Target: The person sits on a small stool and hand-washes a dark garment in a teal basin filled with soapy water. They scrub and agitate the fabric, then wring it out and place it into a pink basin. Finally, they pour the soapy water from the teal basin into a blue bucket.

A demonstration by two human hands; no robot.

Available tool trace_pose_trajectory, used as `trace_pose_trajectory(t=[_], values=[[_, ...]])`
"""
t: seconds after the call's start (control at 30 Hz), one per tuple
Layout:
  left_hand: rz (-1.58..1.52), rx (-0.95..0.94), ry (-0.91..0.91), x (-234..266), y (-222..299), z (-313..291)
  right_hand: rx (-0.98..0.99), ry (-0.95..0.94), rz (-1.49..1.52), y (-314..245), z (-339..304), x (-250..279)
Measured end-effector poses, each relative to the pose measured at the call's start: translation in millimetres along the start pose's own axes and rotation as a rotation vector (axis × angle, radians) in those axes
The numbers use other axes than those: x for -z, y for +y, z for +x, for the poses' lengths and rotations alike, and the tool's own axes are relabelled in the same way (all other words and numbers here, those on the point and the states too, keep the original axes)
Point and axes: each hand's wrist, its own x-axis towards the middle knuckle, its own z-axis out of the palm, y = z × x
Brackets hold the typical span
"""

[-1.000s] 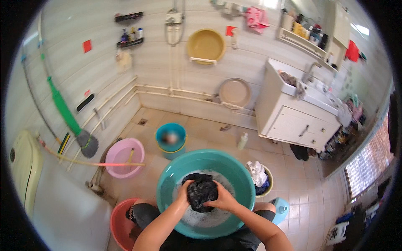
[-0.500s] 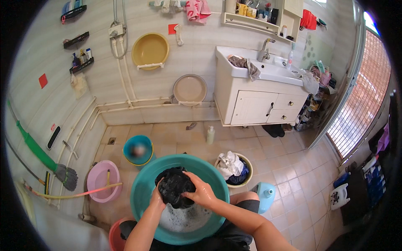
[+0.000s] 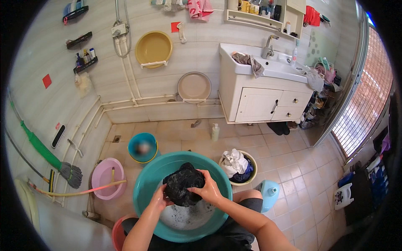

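Observation:
A wet, bunched-up black cloth garment (image 3: pixel 184 184) is held over the large teal tub (image 3: pixel 144 178), with foamy grey water (image 3: pixel 186 217) below it. My left hand (image 3: pixel 159 198) grips its left lower side; some fingers are hidden beneath the cloth. On the right edge, my right hand (image 3: pixel 208 190) is closed, thumb pressed on the front and fingers at the top. Suds streak the cloth. What kind of garment it is cannot be made out.
A basin of white and dark blue clothes (image 3: pixel 238 167) stands right of the tub, near a light-blue jug (image 3: pixel 269 195). Beyond the tub are a blue bucket (image 3: pixel 143 147) and a pump bottle (image 3: pixel 215 132). A pink basin (image 3: pixel 108 179) with a hose (image 3: pixel 83 191) lies left.
The black cloth has turned and shifted slightly within my hands. My left hand has slid lower along its left side, while my right hand keeps its hold. The whole view has shifted slightly.

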Motion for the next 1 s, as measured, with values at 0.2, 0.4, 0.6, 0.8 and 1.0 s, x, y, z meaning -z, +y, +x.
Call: trace_pose_trajectory(t=[0.2, 0.4, 0.6, 0.8, 1.0], values=[[-0.139, -0.104, -0.047, 12, -10, 6, 0.068, -0.039, -0.052, -15, -11, -7], [-0.271, -0.176, -0.113, 23, -18, 21, 0.172, -0.082, -0.017, -1, -21, -15], [-0.297, -0.165, -0.040, 12, -18, -1, 0.066, -0.164, 0.021, 3, -25, -17], [-0.236, -0.228, -0.116, 12, -17, -4, 0.058, -0.146, 0.080, 11, -28, -20], [-0.268, -0.235, -0.117, 18, -19, 4, -0.042, -0.186, 0.161, 8, -29, -17]])
